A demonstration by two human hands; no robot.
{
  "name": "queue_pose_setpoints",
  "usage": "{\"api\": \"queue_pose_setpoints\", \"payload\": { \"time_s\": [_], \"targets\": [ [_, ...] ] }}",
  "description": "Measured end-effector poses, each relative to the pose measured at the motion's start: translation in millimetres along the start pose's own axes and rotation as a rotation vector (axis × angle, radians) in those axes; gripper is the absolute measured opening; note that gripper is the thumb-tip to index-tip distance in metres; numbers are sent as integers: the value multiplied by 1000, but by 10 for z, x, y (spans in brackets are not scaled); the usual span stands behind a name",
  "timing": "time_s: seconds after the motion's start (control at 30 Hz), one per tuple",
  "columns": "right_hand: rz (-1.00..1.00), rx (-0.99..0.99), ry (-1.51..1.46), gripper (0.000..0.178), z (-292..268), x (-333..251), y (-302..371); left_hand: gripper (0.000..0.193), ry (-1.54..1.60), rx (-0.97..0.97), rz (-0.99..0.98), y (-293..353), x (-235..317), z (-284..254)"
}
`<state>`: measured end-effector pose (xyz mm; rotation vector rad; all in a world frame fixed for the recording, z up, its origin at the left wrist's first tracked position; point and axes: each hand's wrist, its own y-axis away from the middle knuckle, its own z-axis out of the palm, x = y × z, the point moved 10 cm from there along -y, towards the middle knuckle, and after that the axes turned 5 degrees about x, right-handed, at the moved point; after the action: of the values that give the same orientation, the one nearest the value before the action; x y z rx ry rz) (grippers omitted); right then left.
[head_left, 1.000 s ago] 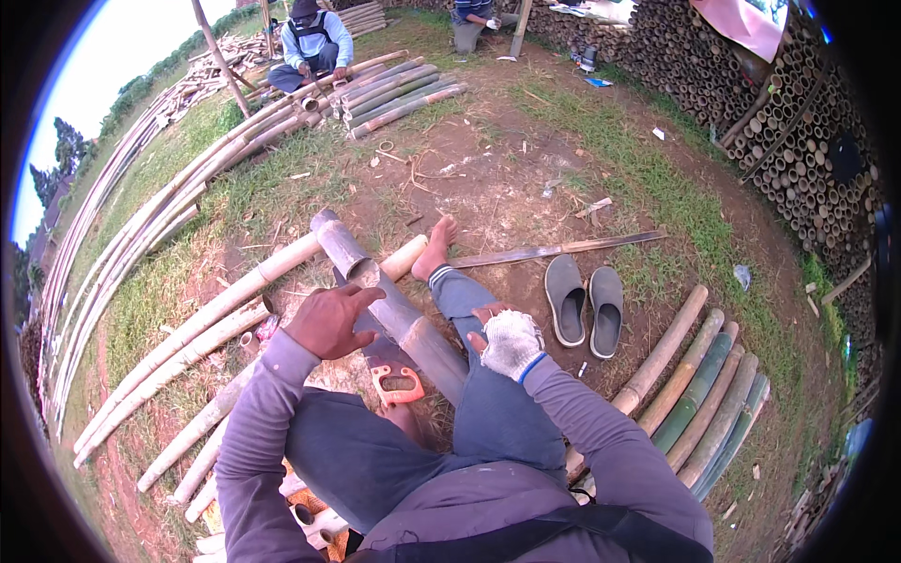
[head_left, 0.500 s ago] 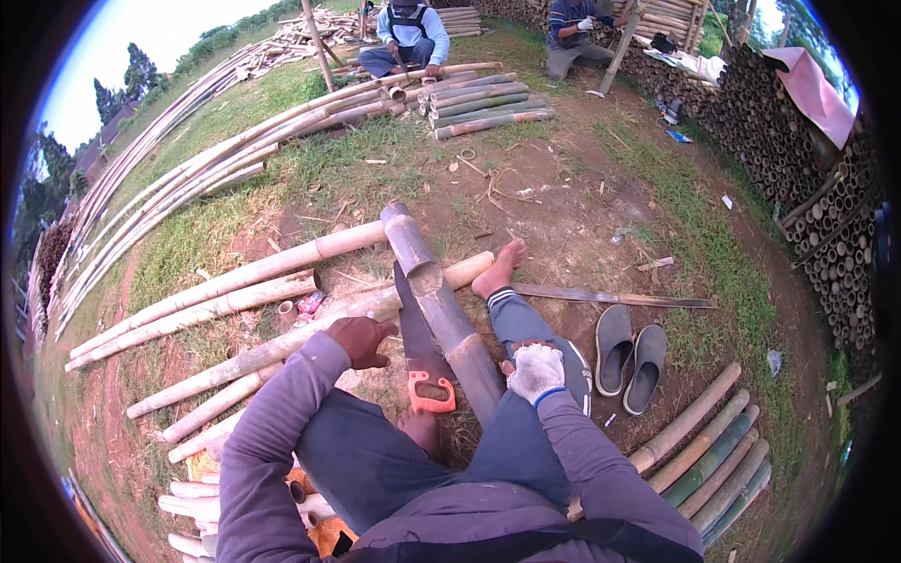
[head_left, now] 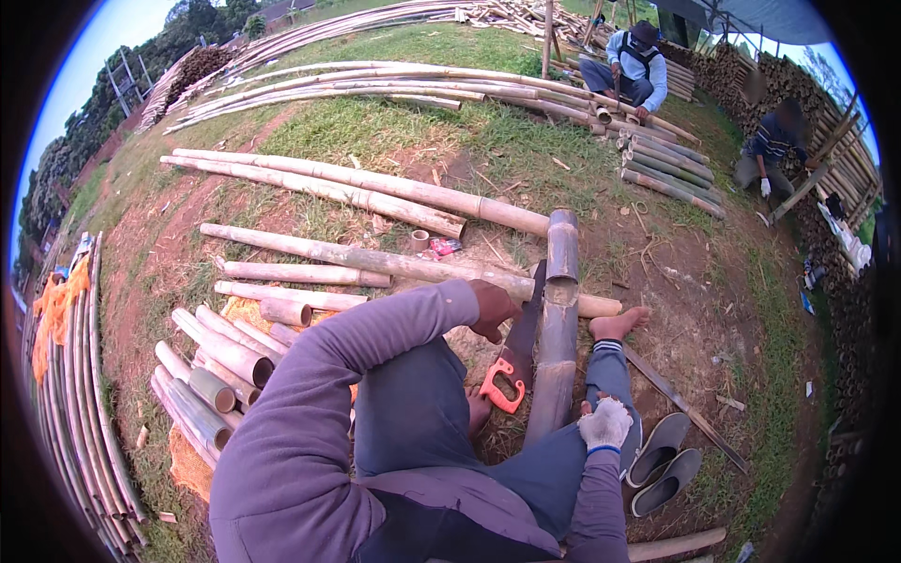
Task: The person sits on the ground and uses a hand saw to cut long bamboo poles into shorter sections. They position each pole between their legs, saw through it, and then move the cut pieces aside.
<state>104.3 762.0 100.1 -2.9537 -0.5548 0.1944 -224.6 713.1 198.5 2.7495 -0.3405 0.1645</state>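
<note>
Your left hand (head_left: 493, 310) has slid off the bamboo pole (head_left: 556, 347) to close on the saw (head_left: 514, 352) blade beside it. Your gloved right hand (head_left: 605, 422) rests curled on your knee, empty. The pole looks stiff, heavy, smooth; grip near a joint.

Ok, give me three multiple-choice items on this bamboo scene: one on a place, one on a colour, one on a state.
1. Where does the hand saw lie?
A. beside the thick bamboo pole
B. on the slippers
C. in the right hand

2. What colour is the saw's handle?
A. blue
B. orange
C. black

3. How is the right hand covered?
A. bare
B. in a white glove
C. wrapped in tape

Answers: 1 A, the saw lies on the ground along the pole's left side, by the left hand. 2 B, the grip is bright orange. 3 B, a white glove covers it.
</note>
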Motion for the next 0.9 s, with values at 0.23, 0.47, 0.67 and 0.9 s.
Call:
{"api": "queue_pose_setpoints", "payload": {
  "time_s": [0.23,0.47,0.67,0.9],
  "targets": [
    [-5,-27,8,44,59,-13,-39,71,10,10,-7,122,-83,31],
    [3,-24,17,44,64,-13,-41,72,12,8,-24,152,-147,82],
    [17,-60,4,45,76,-16,-53,73,18,31,-14,152,-190,109],
    [25,-101,15,47,129,4,-70,73,26,58,-10,141,-261,159]
  ]
}}
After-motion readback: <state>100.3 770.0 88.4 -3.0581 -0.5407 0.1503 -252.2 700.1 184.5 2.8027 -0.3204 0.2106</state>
